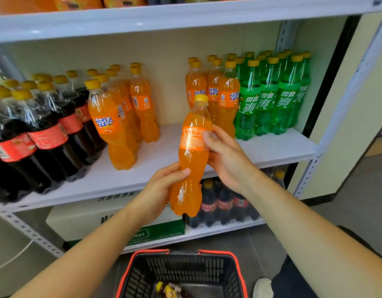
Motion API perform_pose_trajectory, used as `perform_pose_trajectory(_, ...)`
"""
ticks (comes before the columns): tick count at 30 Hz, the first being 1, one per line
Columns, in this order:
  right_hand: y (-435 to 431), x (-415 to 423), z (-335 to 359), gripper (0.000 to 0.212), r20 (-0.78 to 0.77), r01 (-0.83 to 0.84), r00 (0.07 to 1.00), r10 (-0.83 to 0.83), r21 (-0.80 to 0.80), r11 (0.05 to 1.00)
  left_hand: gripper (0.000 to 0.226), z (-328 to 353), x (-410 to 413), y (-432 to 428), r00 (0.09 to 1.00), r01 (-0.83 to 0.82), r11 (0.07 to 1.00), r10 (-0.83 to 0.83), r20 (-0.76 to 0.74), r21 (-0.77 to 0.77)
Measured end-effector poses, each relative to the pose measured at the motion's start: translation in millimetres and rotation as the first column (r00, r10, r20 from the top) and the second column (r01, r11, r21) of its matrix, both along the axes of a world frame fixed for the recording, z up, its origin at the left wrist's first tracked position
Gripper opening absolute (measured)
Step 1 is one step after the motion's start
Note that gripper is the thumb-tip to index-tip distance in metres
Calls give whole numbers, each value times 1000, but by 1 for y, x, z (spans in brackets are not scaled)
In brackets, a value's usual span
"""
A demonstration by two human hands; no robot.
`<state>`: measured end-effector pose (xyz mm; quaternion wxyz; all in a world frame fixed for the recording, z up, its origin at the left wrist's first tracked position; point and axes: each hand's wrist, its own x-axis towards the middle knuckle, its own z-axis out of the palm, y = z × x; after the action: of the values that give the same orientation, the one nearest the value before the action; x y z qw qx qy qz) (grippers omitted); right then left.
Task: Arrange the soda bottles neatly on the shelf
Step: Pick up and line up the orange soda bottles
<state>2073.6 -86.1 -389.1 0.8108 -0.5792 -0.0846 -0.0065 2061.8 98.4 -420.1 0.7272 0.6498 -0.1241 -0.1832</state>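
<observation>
I hold an orange soda bottle with a yellow cap upright in front of the white shelf. My left hand grips its lower half. My right hand grips it at the label from the right. On the shelf stand dark cola bottles at the left, a row of orange bottles beside them, more orange bottles behind the held one, and green soda bottles at the right. A bare gap of shelf lies between the two orange groups.
A black shopping basket with a red rim stands on the floor below, holding a bottle with a yellow cap. The lower shelf carries a white and green carton and small cola bottles. The upper shelf board runs overhead.
</observation>
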Motion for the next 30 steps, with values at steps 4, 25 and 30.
perform_pose_trajectory(4,7,-7,-7,58,-7,88,996,-88,23,996,65,-6,-13,4,991,-96,993,89,-96,-75)
perform_pose_trajectory(25,9,0,-14,46,1,135,991,-136,107,985,43,-13,-14,24,990,-52,996,42,-138,-66)
perform_pose_trajectory(30,8,-1,-17,41,29,227,972,-232,120,966,71,-20,-16,15,967,-226,962,201,159,154)
